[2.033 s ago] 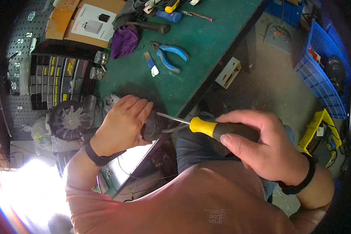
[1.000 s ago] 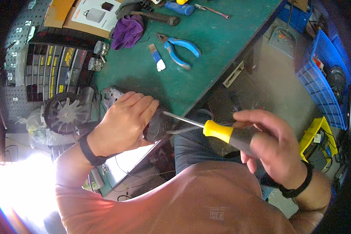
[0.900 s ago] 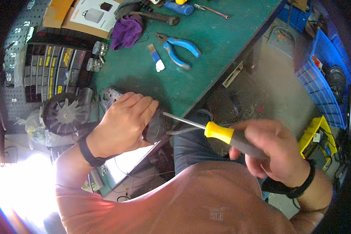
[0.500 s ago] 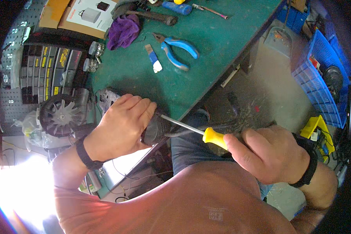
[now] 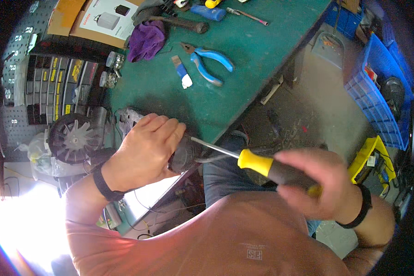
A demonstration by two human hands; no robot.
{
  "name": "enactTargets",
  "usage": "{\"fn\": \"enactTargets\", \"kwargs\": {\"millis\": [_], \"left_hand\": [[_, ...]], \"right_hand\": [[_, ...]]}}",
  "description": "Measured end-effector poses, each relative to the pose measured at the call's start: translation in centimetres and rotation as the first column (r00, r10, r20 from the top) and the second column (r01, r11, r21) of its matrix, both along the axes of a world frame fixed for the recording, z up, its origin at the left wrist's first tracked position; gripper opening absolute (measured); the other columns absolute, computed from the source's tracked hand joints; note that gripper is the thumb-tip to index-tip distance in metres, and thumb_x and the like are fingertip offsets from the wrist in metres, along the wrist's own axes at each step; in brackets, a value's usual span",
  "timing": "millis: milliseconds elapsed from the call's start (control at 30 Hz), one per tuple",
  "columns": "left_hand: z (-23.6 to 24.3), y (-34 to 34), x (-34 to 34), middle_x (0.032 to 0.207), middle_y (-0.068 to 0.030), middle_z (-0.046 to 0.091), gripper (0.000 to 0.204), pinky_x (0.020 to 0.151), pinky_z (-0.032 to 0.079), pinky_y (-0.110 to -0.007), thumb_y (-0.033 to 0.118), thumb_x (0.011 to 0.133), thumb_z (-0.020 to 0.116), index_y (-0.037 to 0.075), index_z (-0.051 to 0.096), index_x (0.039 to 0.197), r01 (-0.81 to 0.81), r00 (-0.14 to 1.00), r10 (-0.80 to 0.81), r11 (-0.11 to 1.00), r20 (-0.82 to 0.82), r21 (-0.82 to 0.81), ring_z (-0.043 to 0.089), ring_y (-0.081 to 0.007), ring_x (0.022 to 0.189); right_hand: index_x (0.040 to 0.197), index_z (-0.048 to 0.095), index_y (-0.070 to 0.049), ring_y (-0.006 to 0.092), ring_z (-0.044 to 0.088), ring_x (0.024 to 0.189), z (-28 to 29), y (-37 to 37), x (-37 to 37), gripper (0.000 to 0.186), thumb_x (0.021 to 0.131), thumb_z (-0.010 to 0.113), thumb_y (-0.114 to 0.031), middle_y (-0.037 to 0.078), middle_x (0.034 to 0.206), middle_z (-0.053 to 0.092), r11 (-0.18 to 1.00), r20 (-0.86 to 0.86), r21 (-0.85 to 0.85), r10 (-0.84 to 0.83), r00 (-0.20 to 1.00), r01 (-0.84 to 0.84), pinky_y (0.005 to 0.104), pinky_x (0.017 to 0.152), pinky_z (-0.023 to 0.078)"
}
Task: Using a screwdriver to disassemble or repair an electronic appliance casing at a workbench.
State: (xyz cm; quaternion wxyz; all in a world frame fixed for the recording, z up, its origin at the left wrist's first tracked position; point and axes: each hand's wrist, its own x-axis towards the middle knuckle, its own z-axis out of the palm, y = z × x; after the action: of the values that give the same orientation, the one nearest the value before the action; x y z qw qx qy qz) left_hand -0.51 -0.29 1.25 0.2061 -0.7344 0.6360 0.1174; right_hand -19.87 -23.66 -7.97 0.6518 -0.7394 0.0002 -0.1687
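A dark, rounded device (image 5: 186, 154) lies at the table's edge, with a dark cord-like strip running off it to the right. My left hand (image 5: 146, 149) is closed over it and covers most of its body, so its kind is hidden. In my right hand (image 5: 324, 181) is a screwdriver (image 5: 255, 163) with a yellow and black handle, the fingers curled loosely round the handle's rear and partly blurred. Its metal shaft points left, and the tip meets the device beside my left fingers.
On the green table (image 5: 253, 50) lie blue-handled pliers (image 5: 220, 57), a small flat brush (image 5: 181, 72), a purple cloth (image 5: 146, 42) and a blue-handled tool (image 5: 208, 12). A fan wheel (image 5: 77, 138) and drawer cabinet (image 5: 55, 87) stand left. A blue crate (image 5: 377, 92) stands right.
My right hand has shifted back along the screwdriver handle, its grip looser, so the black part now shows. My left hand and the device have stayed nearly in place.
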Motion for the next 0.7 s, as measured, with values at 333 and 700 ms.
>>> {"fn": "enactTargets", "kwargs": {"millis": [333, 700], "left_hand": [[0.0, 0.0, -0.3, 0.116, -0.0217, 0.057, 0.088, 0.099, 0.04, -0.046, 0.049, 0.056, 0.078, -0.008, 0.054, 0.118, 0.001, 1.0, -0.001, 1.0, 0.024, -0.024, 0.055, -0.037, 0.107], [0.0, 0.2, -0.3, 0.116, -0.0214, 0.058, 0.088, 0.099, 0.041, -0.046, 0.046, 0.054, 0.08, -0.006, 0.053, 0.12, -0.01, 1.0, 0.011, 0.999, 0.017, -0.053, 0.055, -0.0371, 0.108]], "right_hand": [[0.107, 0.063, -0.009, 0.0143, 0.053, 0.055, -0.3, 0.7, -0.1, 0.023, 0.087, 0.064, -0.021, 0.005, 0.079, 0.058, 0.972, -0.066, 0.229, -0.036, 0.997, 0.051, 0.0284, 0.04, 0.038], [0.105, 0.066, -0.006, 0.0299, 0.058, 0.069, -0.8, 0.0, -0.8, 0.037, 0.07, 0.078, -0.013, 0.013, 0.086, 0.058, 0.825, 0.268, -0.553, 0.042, 0.962, 0.118, 0.0351, 0.06, 0.047]]}}
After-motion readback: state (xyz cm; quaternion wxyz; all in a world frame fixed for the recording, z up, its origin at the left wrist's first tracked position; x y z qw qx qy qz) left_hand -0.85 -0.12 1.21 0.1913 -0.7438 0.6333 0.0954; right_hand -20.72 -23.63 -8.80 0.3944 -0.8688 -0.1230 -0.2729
